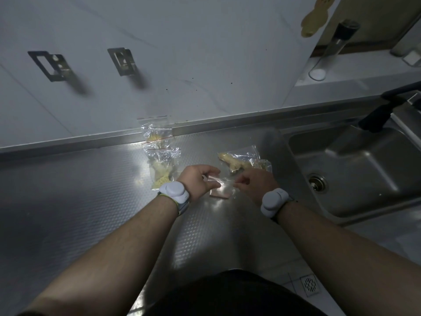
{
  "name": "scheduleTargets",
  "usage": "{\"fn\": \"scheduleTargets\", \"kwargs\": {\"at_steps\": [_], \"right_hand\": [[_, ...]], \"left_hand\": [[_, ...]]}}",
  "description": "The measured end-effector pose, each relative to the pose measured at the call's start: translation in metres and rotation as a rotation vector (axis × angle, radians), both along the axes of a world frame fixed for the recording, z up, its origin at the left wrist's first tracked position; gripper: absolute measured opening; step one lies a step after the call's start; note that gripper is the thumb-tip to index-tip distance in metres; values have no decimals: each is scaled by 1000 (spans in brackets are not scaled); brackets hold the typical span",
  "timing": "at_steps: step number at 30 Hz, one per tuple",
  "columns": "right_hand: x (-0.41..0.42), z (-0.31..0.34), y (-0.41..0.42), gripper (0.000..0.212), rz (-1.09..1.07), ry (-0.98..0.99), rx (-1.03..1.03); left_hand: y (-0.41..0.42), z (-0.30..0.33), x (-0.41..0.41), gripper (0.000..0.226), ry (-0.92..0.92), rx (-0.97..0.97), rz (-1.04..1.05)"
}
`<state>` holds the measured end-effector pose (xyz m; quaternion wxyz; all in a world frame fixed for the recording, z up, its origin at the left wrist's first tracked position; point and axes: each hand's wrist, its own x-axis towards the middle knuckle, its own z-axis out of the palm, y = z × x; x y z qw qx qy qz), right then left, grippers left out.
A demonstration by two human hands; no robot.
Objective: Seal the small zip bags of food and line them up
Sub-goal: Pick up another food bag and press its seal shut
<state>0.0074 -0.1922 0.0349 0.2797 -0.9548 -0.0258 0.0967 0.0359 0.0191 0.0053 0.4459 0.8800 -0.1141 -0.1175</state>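
Note:
A small clear zip bag with pinkish food point(222, 189) lies on the steel counter between my hands. My left hand point(197, 182) pinches its top edge on the left, and my right hand point(254, 182) pinches the same edge on the right. Two zip bags of yellowish food lie in a line behind my left hand: one point(157, 135) against the back ledge, the other point(161, 166) just in front of it. A further bag with a pale yellow lump point(241, 163) lies behind my right hand.
The embossed steel counter point(91, 190) runs left and toward me. A steel sink point(355, 169) with a drain sits at the right, a black tap point(382, 110) above it. Two metal hooks point(123, 61) hang on the wall behind.

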Motion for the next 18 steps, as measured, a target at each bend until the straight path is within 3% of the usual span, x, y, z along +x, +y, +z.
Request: {"fn": "scheduleTargets", "kwargs": {"at_steps": [6,10,18], "right_hand": [[1,4,3,7,39,18,-34],[2,4,6,15,16,34,5],[6,6,9,6,60,-20,24]], "left_hand": [[-5,3,1,5,-39,28,-15],[-4,6,2,6,-34,32,-7],[-7,9,2,12,-60,44,-80]]}}
